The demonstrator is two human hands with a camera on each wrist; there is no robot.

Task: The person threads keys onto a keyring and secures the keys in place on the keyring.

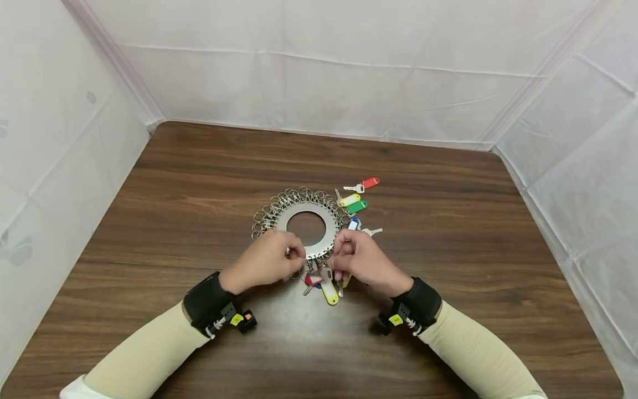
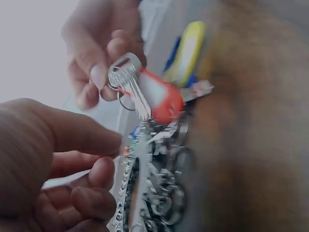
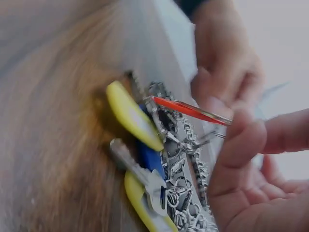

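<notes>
right hand point(image 2: 99, 53) pinching key point(image 2: 126, 79), left hand point(image 1: 269, 259) gripping ring plate point(image 1: 306, 224)

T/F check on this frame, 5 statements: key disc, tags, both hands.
1. The metal disc lies flat on the wooden table. True.
2. The right hand pinches a silver key joined to a red tag. True; the left wrist view shows fingers round the key's head.
3. The left hand rests flat on the table, away from the disc. False; its fingertips are curled at the disc's near rim.
4. A red tagged key lies apart from the disc, on its far right side. True.
5. The green tag lies in the near left corner of the table. False; it lies just right of the disc, beside a yellow tag.
</notes>
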